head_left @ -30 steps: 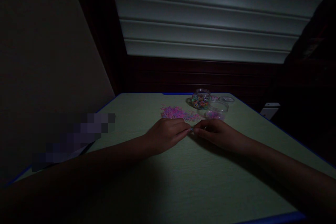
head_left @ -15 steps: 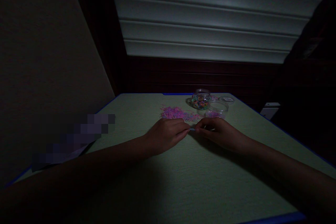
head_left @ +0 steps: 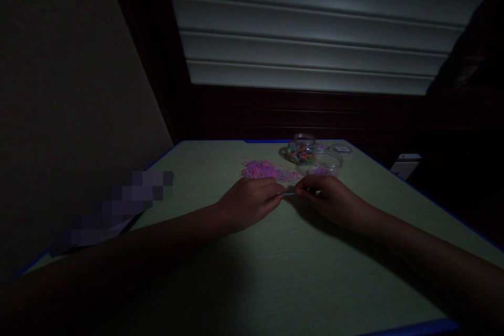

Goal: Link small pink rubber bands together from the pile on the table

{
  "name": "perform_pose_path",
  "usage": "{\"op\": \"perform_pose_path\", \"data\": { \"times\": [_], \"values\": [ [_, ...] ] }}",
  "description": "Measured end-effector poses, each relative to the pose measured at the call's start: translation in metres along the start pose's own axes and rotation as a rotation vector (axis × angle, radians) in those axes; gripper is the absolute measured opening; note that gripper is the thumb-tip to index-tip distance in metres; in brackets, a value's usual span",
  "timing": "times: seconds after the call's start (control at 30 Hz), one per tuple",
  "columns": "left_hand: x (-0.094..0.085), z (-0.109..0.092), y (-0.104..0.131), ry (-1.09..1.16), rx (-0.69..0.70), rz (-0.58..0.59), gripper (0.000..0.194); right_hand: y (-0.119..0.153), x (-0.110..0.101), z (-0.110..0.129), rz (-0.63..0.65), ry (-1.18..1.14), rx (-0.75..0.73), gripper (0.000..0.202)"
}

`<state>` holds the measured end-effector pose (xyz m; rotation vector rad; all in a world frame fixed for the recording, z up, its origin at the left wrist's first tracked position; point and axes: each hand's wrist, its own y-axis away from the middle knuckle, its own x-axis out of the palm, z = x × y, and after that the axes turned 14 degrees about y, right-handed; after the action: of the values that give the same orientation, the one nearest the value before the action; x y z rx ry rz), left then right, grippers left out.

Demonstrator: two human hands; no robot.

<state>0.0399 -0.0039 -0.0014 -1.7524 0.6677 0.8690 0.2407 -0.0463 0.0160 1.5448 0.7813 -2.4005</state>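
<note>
Between my two hands a thin light-blue rubber band [head_left: 289, 193] runs across a short gap. My left hand [head_left: 252, 200] pinches its left end between thumb and fingertips. The other end sits in the pinch of my right hand [head_left: 328, 198]. Just beyond my left fingers lies a loose heap of pink and purple rubber bands [head_left: 260, 169]. Past my right hand stands an open clear jar [head_left: 327, 160] with some pinkish bands in it, partly hidden by that hand.
Behind it, a second clear jar [head_left: 302, 149] holds many-coloured bands. A clear round lid [head_left: 340, 150] lies to its right. On the left of the pale green table [head_left: 283, 273] rests a blurred-out flat item [head_left: 118, 210]. A slatted panel [head_left: 315, 37] rises behind.
My right hand has moved slightly right, away from my left. The blue band between them now looks longer and thinner.
</note>
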Motion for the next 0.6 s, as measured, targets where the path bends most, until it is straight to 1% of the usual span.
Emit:
{"op": "perform_pose_path", "data": {
  "times": [0.1, 0.2, 0.47, 0.6],
  "values": [
    [0.0, -0.0005, 0.0002, 0.011, -0.023, -0.014, 0.021, 0.0008, 0.0007, -0.0011, -0.016, 0.02, -0.022, 0.017],
    [0.0, -0.001, 0.0003, 0.03, -0.042, -0.004, 0.024, 0.0014, 0.0, -0.0012, -0.051, 0.053, -0.042, 0.016],
    [0.0004, -0.001, -0.0004, 0.046, -0.026, 0.002, 0.022, 0.0017, -0.0041, 0.0024, -0.079, 0.128, -0.076, 0.018],
    [0.0004, 0.0004, -0.0006, 0.032, 0.003, 0.014, 0.021, 0.0023, -0.0053, 0.0038, -0.064, 0.144, -0.087, 0.019]
  ]
}}
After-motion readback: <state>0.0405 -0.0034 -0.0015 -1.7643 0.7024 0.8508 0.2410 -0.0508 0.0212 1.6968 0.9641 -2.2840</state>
